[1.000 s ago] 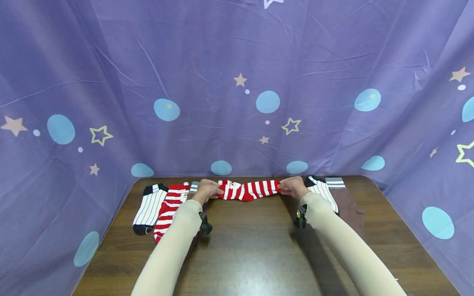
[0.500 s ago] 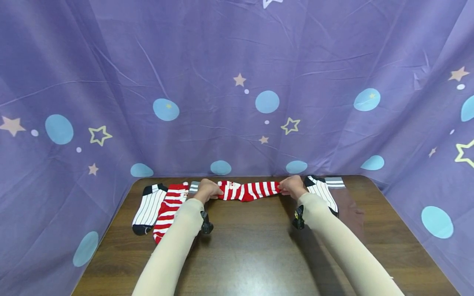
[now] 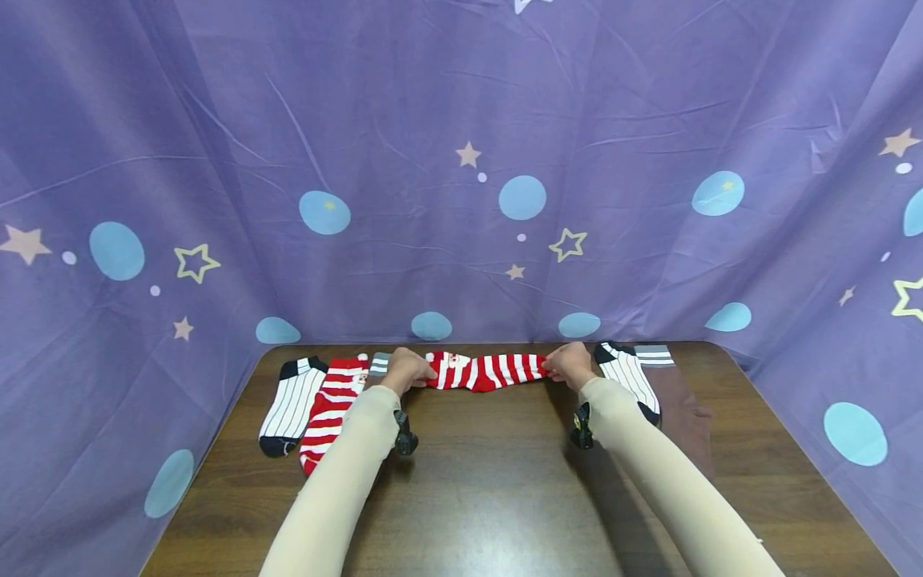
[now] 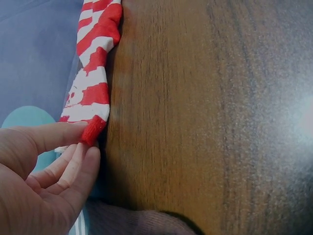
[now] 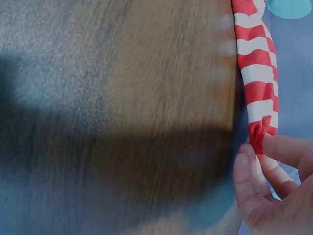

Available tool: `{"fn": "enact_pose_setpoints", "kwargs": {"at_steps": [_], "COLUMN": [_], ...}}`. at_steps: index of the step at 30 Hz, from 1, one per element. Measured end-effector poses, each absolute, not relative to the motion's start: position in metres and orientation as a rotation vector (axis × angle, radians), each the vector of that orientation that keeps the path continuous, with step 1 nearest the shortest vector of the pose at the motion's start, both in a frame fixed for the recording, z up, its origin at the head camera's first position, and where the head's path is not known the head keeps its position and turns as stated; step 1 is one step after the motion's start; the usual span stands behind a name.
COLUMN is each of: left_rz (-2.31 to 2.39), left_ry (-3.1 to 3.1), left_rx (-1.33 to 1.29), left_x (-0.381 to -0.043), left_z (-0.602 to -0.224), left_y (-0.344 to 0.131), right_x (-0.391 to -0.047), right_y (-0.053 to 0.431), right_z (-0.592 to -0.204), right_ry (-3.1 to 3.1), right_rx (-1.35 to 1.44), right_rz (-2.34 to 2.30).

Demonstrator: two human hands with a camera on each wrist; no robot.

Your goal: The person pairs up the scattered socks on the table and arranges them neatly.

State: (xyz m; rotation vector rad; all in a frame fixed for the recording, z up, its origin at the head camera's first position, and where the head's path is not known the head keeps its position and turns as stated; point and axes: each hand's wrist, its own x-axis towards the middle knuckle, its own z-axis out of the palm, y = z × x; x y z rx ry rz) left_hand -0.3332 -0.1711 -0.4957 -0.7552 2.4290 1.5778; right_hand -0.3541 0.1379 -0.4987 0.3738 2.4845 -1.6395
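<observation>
A red and white striped sock (image 3: 497,371) is stretched sideways between both hands near the table's back edge. My left hand (image 3: 408,371) pinches its red cuff end, where a small face design shows on the knit. At the other end, the red toe is pinched between the thumb and fingers of my right hand (image 3: 571,365). In the left wrist view the left hand (image 4: 49,171) has the cuff at its fingertips; in the right wrist view the right hand (image 5: 274,176) bunches the toe fabric.
Left of the hands lie a white pinstriped sock (image 3: 292,407), another red striped sock (image 3: 332,409) and a grey-topped sock (image 3: 378,363), partly hidden. To the right are a pinstriped sock (image 3: 626,373) and a brown sock (image 3: 685,409). A purple curtain (image 3: 461,264) hangs behind the wooden table (image 3: 490,497).
</observation>
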Motion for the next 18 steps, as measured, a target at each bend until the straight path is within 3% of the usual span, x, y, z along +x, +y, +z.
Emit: {"fn": "enact_pose_setpoints", "kwargs": {"at_steps": [18], "left_rz": [1.559], "left_ry": [2.422], "left_rx": [-0.746], "left_x": [-0.3306], "left_z": [-0.4901], "left_y": [-0.1709], "right_x": [-0.3515], "right_y": [0.1419], "right_z": [-0.4974], "right_ry": [2.585], "right_rx": [0.298], "right_rz": [-1.467]}}
